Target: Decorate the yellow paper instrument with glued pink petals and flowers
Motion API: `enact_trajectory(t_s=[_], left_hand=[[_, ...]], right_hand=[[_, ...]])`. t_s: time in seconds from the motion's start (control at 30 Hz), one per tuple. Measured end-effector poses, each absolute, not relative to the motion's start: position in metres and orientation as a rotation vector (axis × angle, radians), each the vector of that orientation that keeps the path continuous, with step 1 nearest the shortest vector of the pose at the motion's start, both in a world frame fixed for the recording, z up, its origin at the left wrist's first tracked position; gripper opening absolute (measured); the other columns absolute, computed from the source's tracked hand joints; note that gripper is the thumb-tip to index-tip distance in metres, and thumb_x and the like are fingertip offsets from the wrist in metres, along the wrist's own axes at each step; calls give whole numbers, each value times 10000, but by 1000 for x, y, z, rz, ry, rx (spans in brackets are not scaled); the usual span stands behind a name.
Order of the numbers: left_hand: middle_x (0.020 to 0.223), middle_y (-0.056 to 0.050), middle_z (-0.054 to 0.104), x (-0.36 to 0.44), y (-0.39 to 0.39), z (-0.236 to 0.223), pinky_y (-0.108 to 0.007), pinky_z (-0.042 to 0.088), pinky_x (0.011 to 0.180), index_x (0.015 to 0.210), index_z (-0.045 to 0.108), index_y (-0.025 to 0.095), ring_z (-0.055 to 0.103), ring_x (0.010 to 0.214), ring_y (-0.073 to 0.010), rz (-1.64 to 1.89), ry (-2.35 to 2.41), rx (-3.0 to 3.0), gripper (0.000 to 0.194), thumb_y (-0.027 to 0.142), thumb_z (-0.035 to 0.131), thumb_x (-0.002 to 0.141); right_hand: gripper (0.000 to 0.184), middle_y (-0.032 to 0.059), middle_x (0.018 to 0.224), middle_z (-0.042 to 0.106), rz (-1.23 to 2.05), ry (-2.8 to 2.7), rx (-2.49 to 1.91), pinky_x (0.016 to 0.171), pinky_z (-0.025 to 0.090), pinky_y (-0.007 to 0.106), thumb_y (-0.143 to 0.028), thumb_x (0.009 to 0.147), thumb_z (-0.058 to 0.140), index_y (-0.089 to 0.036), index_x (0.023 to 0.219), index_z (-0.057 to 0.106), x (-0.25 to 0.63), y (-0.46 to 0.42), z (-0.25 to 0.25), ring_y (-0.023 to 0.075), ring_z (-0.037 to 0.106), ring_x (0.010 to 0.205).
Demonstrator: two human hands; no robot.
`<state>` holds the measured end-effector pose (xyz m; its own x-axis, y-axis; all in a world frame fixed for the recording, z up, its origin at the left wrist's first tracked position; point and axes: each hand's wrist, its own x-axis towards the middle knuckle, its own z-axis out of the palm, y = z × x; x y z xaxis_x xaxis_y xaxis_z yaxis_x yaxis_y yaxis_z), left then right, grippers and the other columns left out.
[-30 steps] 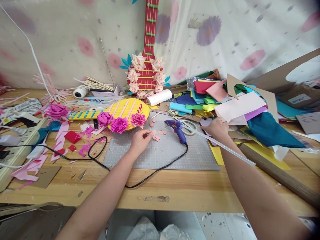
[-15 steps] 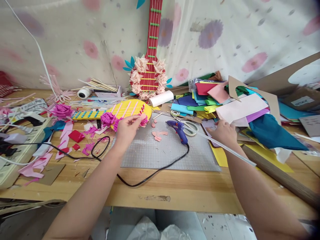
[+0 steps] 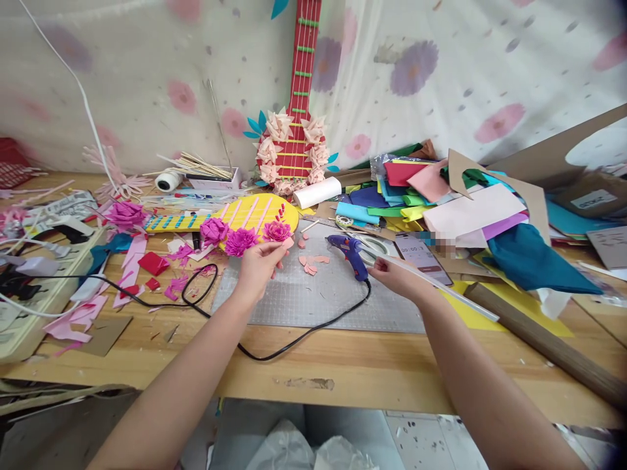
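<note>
My left hand [image 3: 264,264] pinches a small light-pink paper piece [image 3: 288,243] between thumb and fingertips, just in front of a yellow paper guitar [image 3: 245,212]. Magenta paper flowers [image 3: 240,241] sit along the guitar's near edge. My right hand [image 3: 396,274] reaches in with loosely stretched fingers beside the handle of a blue glue gun [image 3: 349,251]. A long clear glue stick [image 3: 441,285] sticks out of the gun's back and passes over the hand. Cut pink paper petals [image 3: 309,264] lie on the grey cutting mat [image 3: 304,301] between my hands.
A phone [image 3: 421,254] lies right of white-handled scissors [image 3: 379,245]. Coloured paper sheets [image 3: 470,212] are piled at the right. A red paper guitar [image 3: 291,153] leans on the back wall. The black cord [image 3: 313,336] loops across the mat; a power strip [image 3: 39,307] stands left.
My right hand has moved left from the phone to beside the glue gun, uncovering the phone's screen. My left hand has drawn slightly right and nearer with the pink paper piece, away from the flowers.
</note>
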<state>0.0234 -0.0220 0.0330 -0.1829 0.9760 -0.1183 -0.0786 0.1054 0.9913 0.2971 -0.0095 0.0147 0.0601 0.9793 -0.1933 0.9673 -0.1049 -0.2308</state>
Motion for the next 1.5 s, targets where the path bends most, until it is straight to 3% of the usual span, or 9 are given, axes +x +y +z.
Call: enact_trajectory(t_s=[0.2, 0.33, 0.43, 0.6, 0.77, 1.1, 1.5], left_hand=[[612, 4, 551, 29, -28, 10, -139, 215, 317, 664, 615, 123, 398, 430, -27, 1228, 1349, 829, 339, 395, 768, 531], [607, 20, 532, 33, -26, 2, -101, 208, 305, 654, 597, 113, 387, 421, 0, 1223, 1230, 638, 280, 309, 771, 559], [649, 30, 545, 42, -25, 3, -70, 209, 298, 751, 626, 117, 382, 407, 28, 1208, 1072, 395, 210, 223, 746, 615], [670, 27, 563, 55, -27, 9, -55, 227, 279, 831, 630, 126, 379, 379, 38, 1231, 931, 126, 77, 142, 619, 757], [592, 46, 511, 55, -28, 10, -53, 236, 275, 787, 612, 127, 372, 368, 28, 1299, 886, 42, 26, 131, 586, 784], [647, 34, 519, 51, -27, 1, -64, 260, 294, 803, 618, 116, 382, 386, 25, 1328, 910, 141, 57, 155, 587, 775], [664, 29, 529, 60, -30, -3, -94, 244, 345, 793, 619, 135, 382, 417, 13, 1278, 986, 244, 71, 174, 588, 743]], right_hand=[[220, -17, 544, 488, 468, -2091, -2243, 483, 235, 238, -361, 716, 469, -199, 572, 429, 301, -16, 13, 109, 410, 510], [280, -35, 513, 434, 743, -2158, -1976, 479, 247, 239, -411, 737, 487, -196, 566, 435, 292, -32, 23, 95, 373, 499], [221, -23, 638, 535, 980, -2008, -1599, 534, 339, 236, -419, 736, 519, -201, 701, 519, 258, -35, 25, 103, 454, 579], [304, 35, 839, 621, 1247, -1499, -1206, 691, 444, 283, -422, 674, 611, -188, 861, 563, 184, -17, 4, 143, 560, 771], [306, -10, 760, 591, 1377, -1161, -1118, 650, 442, 250, -375, 619, 666, -195, 841, 556, 143, -5, -8, 114, 557, 706], [221, -39, 675, 533, 1400, -960, -1056, 601, 407, 231, -345, 604, 676, -176, 688, 563, 125, -2, -8, 77, 480, 598], [208, -29, 660, 560, 1409, -879, -1113, 548, 417, 216, -320, 575, 674, -182, 699, 580, 130, -5, -11, 84, 496, 584]])
